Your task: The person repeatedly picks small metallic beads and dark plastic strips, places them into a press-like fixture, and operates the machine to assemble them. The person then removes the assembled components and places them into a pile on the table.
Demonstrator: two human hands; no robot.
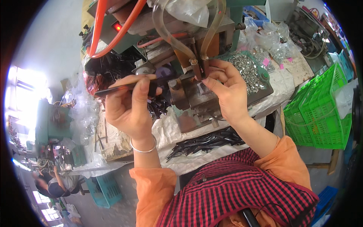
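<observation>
My left hand (128,111), with a bangle at its wrist, pinches a slim dark strip (113,90) between thumb and fingers. The strip slants up to the right, its far end towards the machine's tooling. My right hand (231,90) is closed, thumb and forefinger meeting beside the dark upright jaws (196,70) of the machine. What those fingertips hold, if anything, is too small and hidden to make out. Below the jaws lies a worn metal fixture block (189,96). Two clear hoses (177,43) come down to the jaws.
A heap of small shiny metal pieces (245,70) lies right of the fixture. Long black parts (206,143) are piled on the near cloth. Orange tubes (124,41) loop overhead at left. Green crates (319,109) stand at right. Another person (56,185) sits far left.
</observation>
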